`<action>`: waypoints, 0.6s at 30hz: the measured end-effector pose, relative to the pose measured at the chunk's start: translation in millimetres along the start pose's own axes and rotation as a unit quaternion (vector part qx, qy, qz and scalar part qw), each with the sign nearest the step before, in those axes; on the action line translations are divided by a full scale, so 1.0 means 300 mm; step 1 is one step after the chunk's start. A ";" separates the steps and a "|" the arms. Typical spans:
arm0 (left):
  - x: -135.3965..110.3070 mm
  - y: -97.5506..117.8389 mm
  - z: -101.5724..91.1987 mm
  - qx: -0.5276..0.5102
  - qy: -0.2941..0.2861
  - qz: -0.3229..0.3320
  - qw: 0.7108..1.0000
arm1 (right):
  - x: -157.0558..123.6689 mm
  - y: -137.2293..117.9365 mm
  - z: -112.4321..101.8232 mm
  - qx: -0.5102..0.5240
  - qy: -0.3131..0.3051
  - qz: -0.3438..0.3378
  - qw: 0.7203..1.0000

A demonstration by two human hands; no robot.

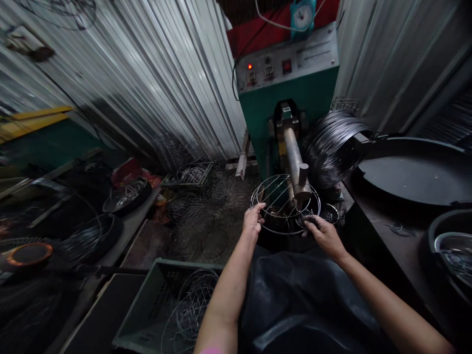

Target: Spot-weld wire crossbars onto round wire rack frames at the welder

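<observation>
A round wire basket frame sits over the metal arm of a green welding machine. My left hand is closed on the frame's left rim. My right hand pinches the frame's lower right edge, beside a small wire ring. The arm ends in a short upright electrode that stands inside the frame.
A coil of dark wire rings hangs right of the machine. A round black tray and a metal bowl sit on the right bench. A green crate holds wire frames at lower left. More wire baskets litter the floor.
</observation>
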State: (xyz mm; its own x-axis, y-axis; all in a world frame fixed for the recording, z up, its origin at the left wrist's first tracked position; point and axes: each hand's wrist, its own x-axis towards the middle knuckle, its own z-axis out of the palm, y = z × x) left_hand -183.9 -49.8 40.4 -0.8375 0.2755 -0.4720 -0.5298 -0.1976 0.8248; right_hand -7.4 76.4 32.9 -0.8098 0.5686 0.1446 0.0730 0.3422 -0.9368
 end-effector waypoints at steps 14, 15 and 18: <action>0.022 -0.016 0.010 0.007 0.026 -0.036 0.999 | 0.016 -0.009 0.016 0.061 0.002 0.032 0.998; 0.022 -0.012 0.008 0.005 0.030 -0.037 0.999 | 0.014 -0.009 0.017 0.085 0.005 0.046 0.995; 0.011 0.023 -0.015 0.001 0.024 -0.065 0.998 | -0.002 0.022 -0.003 0.147 0.070 0.068 0.984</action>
State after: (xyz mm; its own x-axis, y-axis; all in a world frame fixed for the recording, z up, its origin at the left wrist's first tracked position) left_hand -191.0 -54.4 43.0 -0.7669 0.2537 -0.5895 -0.6345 -0.1613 0.7559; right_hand -5.9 78.9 26.8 -0.7142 0.6991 0.0338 -0.0130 0.0350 -0.9993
